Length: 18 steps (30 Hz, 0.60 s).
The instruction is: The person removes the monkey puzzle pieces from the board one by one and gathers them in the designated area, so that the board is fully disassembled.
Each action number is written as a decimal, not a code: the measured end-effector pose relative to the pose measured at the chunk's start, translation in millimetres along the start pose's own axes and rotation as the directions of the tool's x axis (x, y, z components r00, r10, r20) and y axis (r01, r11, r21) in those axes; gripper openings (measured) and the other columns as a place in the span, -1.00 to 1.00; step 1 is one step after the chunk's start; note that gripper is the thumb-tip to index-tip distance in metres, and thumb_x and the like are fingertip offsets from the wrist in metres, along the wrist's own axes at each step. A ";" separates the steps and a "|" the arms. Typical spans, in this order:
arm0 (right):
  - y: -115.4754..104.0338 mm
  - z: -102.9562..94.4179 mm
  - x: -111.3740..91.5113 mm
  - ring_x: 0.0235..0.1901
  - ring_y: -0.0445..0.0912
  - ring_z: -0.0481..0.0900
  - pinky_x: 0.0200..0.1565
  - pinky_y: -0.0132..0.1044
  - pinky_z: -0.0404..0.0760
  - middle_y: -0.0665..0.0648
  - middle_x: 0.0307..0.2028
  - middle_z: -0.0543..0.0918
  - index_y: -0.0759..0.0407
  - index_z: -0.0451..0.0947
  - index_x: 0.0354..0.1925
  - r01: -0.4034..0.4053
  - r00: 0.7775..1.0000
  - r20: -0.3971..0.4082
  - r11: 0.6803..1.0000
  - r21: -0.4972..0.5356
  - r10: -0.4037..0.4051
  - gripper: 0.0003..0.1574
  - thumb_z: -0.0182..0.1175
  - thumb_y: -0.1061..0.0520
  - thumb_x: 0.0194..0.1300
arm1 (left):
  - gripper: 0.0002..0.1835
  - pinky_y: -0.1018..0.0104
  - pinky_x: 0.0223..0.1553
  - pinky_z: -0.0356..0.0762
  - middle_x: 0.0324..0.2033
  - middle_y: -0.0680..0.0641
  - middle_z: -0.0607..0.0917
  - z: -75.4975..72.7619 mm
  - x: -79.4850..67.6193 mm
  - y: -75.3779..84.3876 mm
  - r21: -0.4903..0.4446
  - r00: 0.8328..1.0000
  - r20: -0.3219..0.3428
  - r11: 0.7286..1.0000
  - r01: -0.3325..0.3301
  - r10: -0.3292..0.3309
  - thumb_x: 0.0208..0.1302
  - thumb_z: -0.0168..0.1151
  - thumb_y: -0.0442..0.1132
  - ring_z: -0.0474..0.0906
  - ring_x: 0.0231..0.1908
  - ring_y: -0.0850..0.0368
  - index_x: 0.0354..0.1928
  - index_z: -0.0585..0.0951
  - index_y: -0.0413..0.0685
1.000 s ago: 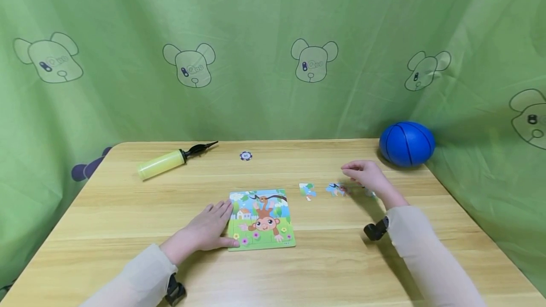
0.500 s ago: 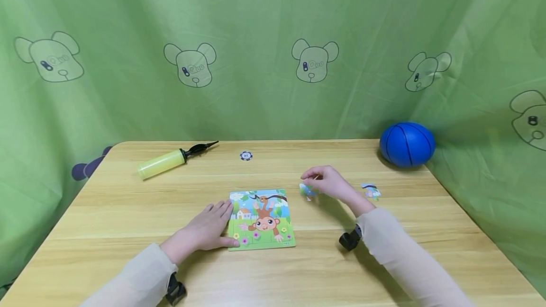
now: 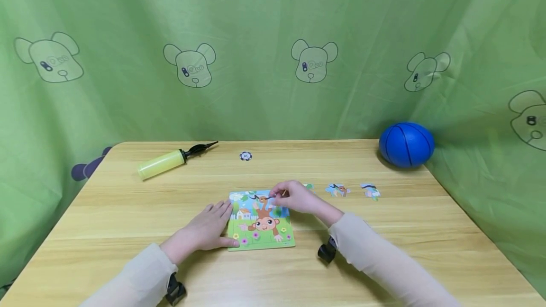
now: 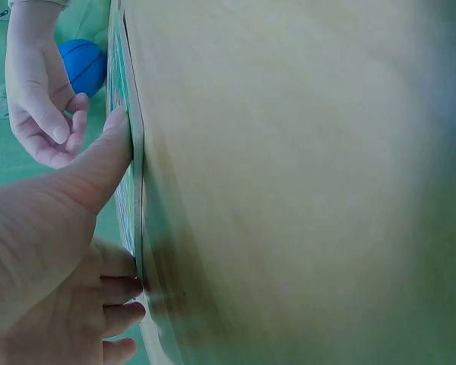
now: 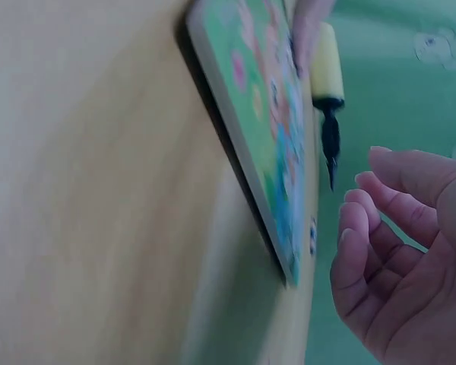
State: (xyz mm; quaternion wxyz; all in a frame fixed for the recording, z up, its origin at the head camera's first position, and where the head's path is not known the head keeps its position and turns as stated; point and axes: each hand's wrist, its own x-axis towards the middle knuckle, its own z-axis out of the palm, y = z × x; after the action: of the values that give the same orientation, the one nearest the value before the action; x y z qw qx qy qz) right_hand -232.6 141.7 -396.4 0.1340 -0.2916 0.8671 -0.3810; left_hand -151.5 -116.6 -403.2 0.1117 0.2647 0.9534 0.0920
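Note:
A square jigsaw puzzle [image 3: 264, 224] with a monkey hanging from a branch lies in the middle of the table. My left hand [image 3: 209, 226] rests at its left side, fingers along the edge and thumb over the near-left corner. In the left wrist view the left thumb [image 4: 110, 148] touches the puzzle's rim. My right hand [image 3: 296, 196] hovers over the puzzle's upper right corner. Its fingers are loosely bent, and the right wrist view shows nothing between the right fingers [image 5: 357, 220]. Loose puzzle pieces [image 3: 338, 190] lie in a row to the right, the leftmost partly hidden by this hand.
A blue ball [image 3: 406, 144] sits at the table's back right corner. Towards the back left lies a yellow hand pump [image 3: 164, 163] with a black nozzle. Between them is a poker chip [image 3: 245, 156]. Green curtain [image 3: 256, 108] hangs along the table's back and sides.
My right hand has travelled left from above the far right piece, across the row of pieces, to the puzzle's upper right corner. The left hand and the pieces have stayed in place.

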 end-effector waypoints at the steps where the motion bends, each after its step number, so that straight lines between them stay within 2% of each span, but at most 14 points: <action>1: -2.3 4.1 1.1 -0.49 -0.15 0.43 -0.45 -0.36 0.48 -0.01 -0.47 0.54 0.28 0.59 -0.17 0.004 1.000 0.015 1.000 0.000 -0.004 -0.78 0.23 0.21 0.19 | 0.03 -0.03 0.30 -0.09 0.34 -0.31 0.08 0.1 0.0 -0.2 0.001 1.000 -0.001 1.000 -0.001 0.001 0.09 0.12 0.30 -0.02 0.32 -0.20 0.33 0.11 -0.41; 6: -12.2 22.3 6.0 -0.55 -0.16 0.46 -0.52 -0.38 0.47 -0.03 -0.48 0.54 0.23 0.59 -0.14 0.013 0.997 0.077 1.000 -0.006 -0.012 -0.76 0.24 0.19 0.20 | 0.03 -0.04 0.29 -0.07 0.34 -0.30 0.08 1.5 0.9 -1.7 0.004 1.000 -0.005 1.000 -0.005 0.005 0.08 0.12 0.30 -0.02 0.32 -0.20 0.32 0.12 -0.41; 12: -23.3 35.6 11.2 -0.66 -0.16 0.44 -0.61 -0.40 0.47 0.01 -0.53 0.53 0.27 0.55 -0.10 -0.010 0.990 0.142 1.000 0.000 0.009 -0.73 0.23 0.25 0.18 | 0.03 -0.05 0.29 -0.06 0.34 -0.30 0.09 2.8 1.4 -2.8 0.002 1.000 -0.011 1.000 -0.009 0.009 0.08 0.13 0.31 -0.01 0.32 -0.20 0.32 0.13 -0.41; 15: -27.3 40.1 14.2 -0.63 -0.21 0.42 -0.54 -0.40 0.48 -0.02 -0.52 0.51 0.27 0.55 -0.07 0.015 0.988 0.152 0.998 -0.063 -0.005 -0.68 0.25 0.23 0.16 | 0.03 -0.05 0.28 -0.05 0.34 -0.30 0.09 2.9 1.3 -3.1 0.004 1.000 -0.013 1.000 -0.010 0.010 0.08 0.13 0.31 -0.01 0.32 -0.20 0.32 0.13 -0.41; 18: -29.2 43.8 17.6 -0.58 -0.24 0.38 -0.47 -0.42 0.44 -0.06 -0.52 0.48 0.26 0.56 -0.05 0.052 0.988 0.152 0.983 -0.177 -0.025 -0.62 0.29 0.17 0.14 | 0.03 -0.06 0.28 -0.05 0.34 -0.30 0.09 2.6 1.3 -3.1 0.005 1.000 -0.015 1.000 -0.011 0.011 0.09 0.13 0.30 -0.01 0.32 -0.21 0.32 0.12 -0.41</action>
State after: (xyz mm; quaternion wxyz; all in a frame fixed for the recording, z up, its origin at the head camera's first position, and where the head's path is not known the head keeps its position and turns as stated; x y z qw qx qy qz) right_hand -214.8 89.7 -404.4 0.1641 -0.3467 0.8798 -0.2807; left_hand -153.5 -118.2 -406.6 0.1035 0.2695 0.9530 0.0923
